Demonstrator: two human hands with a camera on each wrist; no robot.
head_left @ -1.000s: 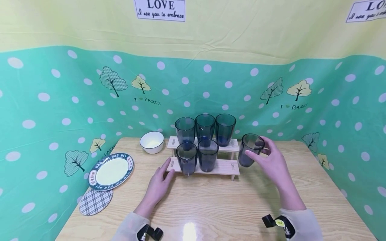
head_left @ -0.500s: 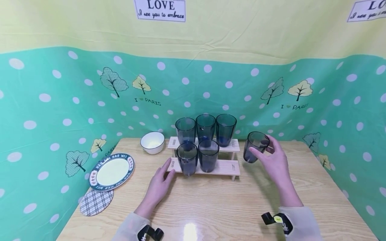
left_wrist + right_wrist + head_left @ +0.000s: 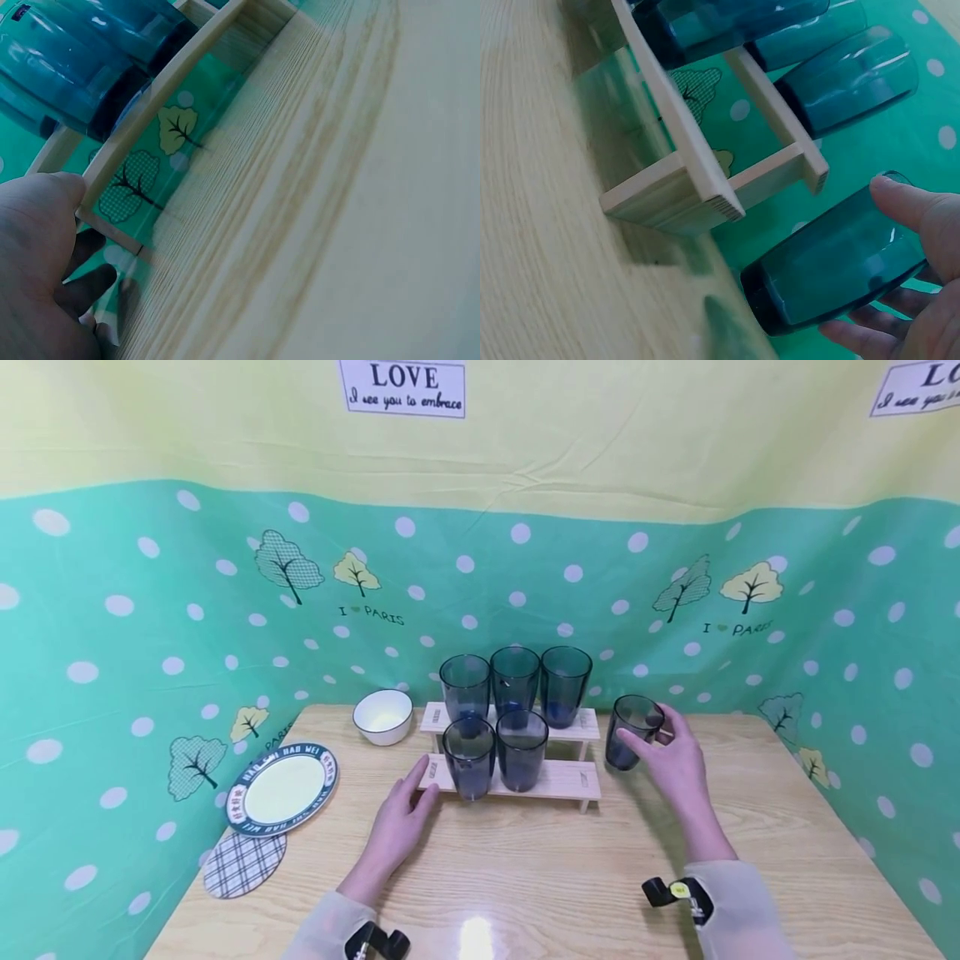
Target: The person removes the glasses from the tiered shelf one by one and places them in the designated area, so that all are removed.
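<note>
The right hand grips a dark blue tumbler just right of the two-tier wooden rack, its base at or just above the tabletop; contact is unclear. The left hand rests with straight fingers against the rack's near-left corner, holding nothing. Five like tumblers stand on the rack, three on the far tier and two on the near tier.
</note>
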